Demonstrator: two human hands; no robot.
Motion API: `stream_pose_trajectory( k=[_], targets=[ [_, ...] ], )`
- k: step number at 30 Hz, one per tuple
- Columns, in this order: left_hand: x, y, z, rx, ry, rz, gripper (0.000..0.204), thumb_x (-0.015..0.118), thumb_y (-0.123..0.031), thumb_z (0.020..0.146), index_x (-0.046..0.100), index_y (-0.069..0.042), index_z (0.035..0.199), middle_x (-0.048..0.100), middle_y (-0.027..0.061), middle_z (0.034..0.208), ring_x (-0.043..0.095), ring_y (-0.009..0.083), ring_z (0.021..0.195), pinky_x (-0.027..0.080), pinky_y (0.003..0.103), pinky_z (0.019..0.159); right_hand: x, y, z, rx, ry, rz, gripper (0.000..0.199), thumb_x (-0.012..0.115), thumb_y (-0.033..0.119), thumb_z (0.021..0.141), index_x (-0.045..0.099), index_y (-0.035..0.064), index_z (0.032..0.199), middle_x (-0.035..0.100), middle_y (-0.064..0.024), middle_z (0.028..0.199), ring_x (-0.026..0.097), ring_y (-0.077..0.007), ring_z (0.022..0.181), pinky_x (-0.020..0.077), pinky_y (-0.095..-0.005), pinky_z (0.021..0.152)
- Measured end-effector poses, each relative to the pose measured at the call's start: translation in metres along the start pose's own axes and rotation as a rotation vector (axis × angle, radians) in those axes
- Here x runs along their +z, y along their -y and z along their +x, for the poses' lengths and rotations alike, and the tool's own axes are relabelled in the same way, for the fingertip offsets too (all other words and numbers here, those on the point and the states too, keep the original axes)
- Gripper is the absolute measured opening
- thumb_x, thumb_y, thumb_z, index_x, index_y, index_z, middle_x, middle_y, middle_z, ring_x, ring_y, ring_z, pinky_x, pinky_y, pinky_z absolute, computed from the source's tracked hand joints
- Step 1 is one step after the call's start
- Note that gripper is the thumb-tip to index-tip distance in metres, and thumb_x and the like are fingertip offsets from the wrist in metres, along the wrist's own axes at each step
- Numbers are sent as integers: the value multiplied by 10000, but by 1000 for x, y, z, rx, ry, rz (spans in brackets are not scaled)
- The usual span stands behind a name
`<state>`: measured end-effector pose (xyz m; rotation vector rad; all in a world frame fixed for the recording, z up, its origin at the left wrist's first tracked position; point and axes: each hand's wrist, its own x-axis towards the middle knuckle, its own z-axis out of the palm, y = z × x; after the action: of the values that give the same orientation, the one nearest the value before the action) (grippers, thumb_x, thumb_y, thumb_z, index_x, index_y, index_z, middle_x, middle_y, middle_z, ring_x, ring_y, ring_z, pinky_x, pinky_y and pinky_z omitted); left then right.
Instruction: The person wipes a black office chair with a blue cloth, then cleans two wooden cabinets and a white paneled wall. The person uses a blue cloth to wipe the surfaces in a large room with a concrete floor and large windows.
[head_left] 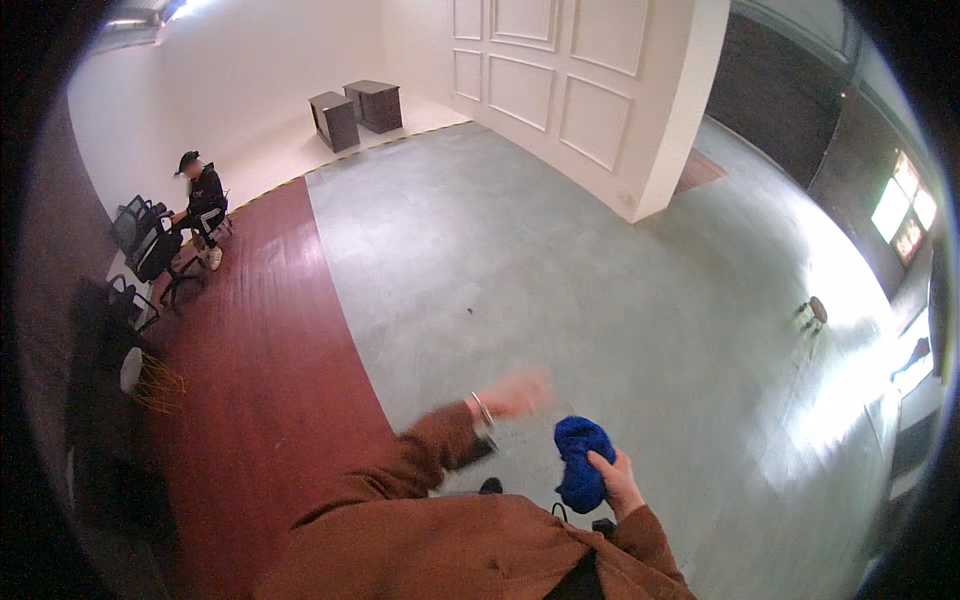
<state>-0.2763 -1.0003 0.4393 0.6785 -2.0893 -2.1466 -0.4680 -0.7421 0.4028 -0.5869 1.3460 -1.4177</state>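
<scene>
A dark blue skein of yarn [580, 450] is in my right hand [620, 483], its thumb laid across the near side of the bundle. The skein is narrower at its middle and hangs upright in front of my body. My left hand [515, 393], with a bracelet at the wrist, is up and to the left of the yarn, apart from the bundle. Motion smears its fingers, so I cannot tell how they are held. Whether a strand runs between the hand and the skein cannot be made out.
A grey floor [480, 270] meets a red strip [250, 330] on my left. There a person [205, 195] sits near black office chairs [150, 240] and a white-topped stool [132, 370]. Two dark cabinets [335, 120] stand far off, beside a panelled wall [600, 110]. A small stool [818, 309] is at the right.
</scene>
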Motion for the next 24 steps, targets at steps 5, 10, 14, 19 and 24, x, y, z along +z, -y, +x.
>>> stream_pose_trajectory(
  k=[5, 10, 14, 19, 24],
  targets=[
    [-278, -131, 37, -84, -613, -210, 1169, 152, -909, 773, 500, 80, 1291, 538, 185, 1150, 541, 453, 959, 418, 538, 742, -77, 15, 60, 16, -410, 157, 348, 708, 184, 861, 612, -17, 1128, 676, -109, 980, 673, -228, 837, 564, -375, 748],
    [-368, -205, 60, -56, -999, 77, 713, 282, -440, 1000, 2, -34, 1515, 586, 251, 1283, 623, 521, 1009, 418, 621, 932, -156, -5, 91, 86, -829, 424, 245, 657, 237, 885, 618, 55, 1044, 682, -75, 939, 683, -236, 826, 567, -386, 666],
    [-407, -222, 123, -70, -1008, 139, 880, 489, -122, 932, -170, -171, 1512, 652, 230, 1156, 695, 420, 826, 550, 496, 640, -239, -6, 148, 205, -878, 440, 220, 658, 320, 863, 645, 156, 1008, 698, -18, 930, 678, -195, 775, 515, -347, 587],
    [-460, -232, 201, -166, -1050, 99, 910, 478, -91, 902, -183, -200, 1517, 658, 220, 1151, 707, 381, 764, 552, 456, 584, -291, 36, 286, 51, -831, 201, 194, 635, 276, 888, 653, 119, 1001, 705, -39, 922, 685, -198, 770, 538, -342, 583],
    [-500, -245, 254, -190, -1147, 96, 915, 480, -70, 893, -166, -198, 1528, 667, 216, 1110, 703, 347, 721, 537, 439, 546, -268, 120, 424, 133, -608, 358, 264, 657, 209, 884, 613, 29, 1073, 669, -95, 952, 677, -245, 795, 577, -412, 667]
  ],
)
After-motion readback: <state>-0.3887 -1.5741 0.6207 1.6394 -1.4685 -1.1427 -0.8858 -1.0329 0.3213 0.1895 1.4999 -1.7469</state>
